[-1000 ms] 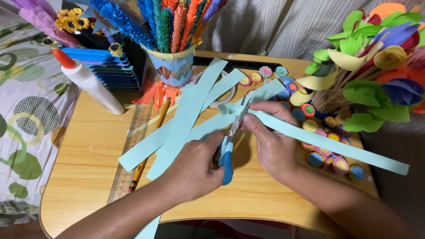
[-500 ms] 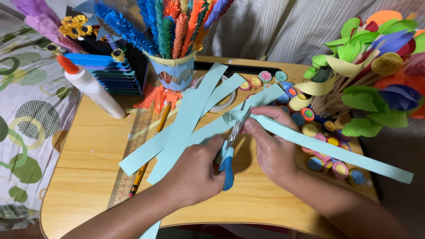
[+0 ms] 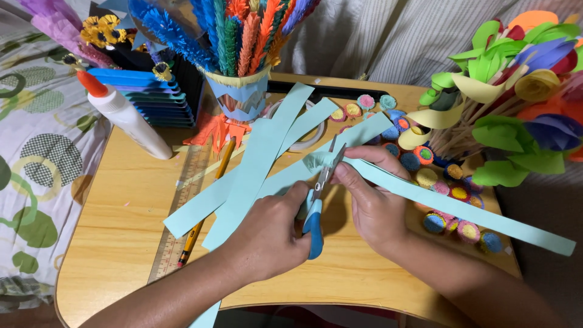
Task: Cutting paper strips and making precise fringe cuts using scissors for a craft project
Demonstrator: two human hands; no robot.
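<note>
Over the table (image 3: 121,243), my left hand (image 3: 270,234) grips the scissors (image 3: 319,200), fingers closed round the blue handle, while my right hand (image 3: 373,203) pinches the pale blue strip (image 3: 461,206) by the blades; I judge small, even snips work best.

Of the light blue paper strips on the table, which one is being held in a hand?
The long light blue paper strip running out to the right; the right hand pinches its fringed end at the blue-handled scissors. The other strips lie loose.
</note>
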